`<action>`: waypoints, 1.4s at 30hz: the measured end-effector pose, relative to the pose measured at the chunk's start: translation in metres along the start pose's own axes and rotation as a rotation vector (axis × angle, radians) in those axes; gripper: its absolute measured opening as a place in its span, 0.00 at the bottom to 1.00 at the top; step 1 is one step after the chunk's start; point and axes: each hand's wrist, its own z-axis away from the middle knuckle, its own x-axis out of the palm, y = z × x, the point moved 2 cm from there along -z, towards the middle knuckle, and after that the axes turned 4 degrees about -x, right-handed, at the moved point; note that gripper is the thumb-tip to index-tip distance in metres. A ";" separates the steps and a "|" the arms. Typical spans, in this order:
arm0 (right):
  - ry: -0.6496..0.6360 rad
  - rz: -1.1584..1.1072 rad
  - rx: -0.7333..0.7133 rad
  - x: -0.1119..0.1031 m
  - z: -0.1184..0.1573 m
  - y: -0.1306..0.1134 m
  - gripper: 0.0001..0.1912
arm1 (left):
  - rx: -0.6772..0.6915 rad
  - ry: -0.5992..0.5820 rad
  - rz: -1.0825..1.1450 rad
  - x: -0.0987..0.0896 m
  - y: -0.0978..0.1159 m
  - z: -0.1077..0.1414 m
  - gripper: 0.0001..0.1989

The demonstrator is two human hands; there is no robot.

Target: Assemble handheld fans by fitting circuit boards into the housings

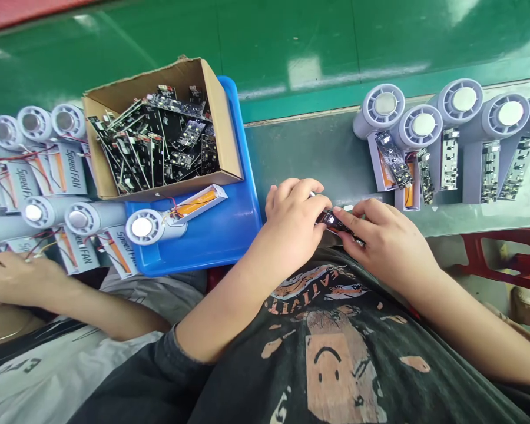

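At the table's front edge, a black circuit board (332, 220) with a small lit display lies between my two hands. My left hand (297, 215) has its fingers bent round the board's left end and a pale part mostly hidden beneath the hand. The thumb and fingers of my right hand (382, 238) pinch the board from the other side. Whatever lies under the board is largely covered by my fingers.
A cardboard box (229, 126) full of circuit boards and one grey fan unit (161, 227) sit in a blue tray (249, 194). More fan units (385, 106) with boards stand at right. At left are several wired units (70, 162) and a co-worker's hand (17, 277).
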 end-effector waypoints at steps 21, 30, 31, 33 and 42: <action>-0.076 0.033 0.001 0.005 -0.006 -0.009 0.20 | 0.112 0.137 -0.024 0.009 -0.012 0.007 0.23; -0.199 0.082 -0.018 -0.003 -0.014 -0.007 0.18 | 0.163 0.104 -0.019 0.004 -0.016 0.004 0.24; -0.202 0.070 -0.011 -0.003 -0.014 -0.006 0.18 | 0.166 0.103 -0.017 0.004 -0.016 0.004 0.24; -0.196 0.036 0.013 -0.001 -0.012 -0.005 0.20 | 0.180 0.093 -0.008 0.002 -0.015 0.005 0.22; 0.022 -0.105 0.091 0.011 0.015 0.010 0.19 | 0.186 0.084 -0.188 -0.005 -0.002 0.008 0.08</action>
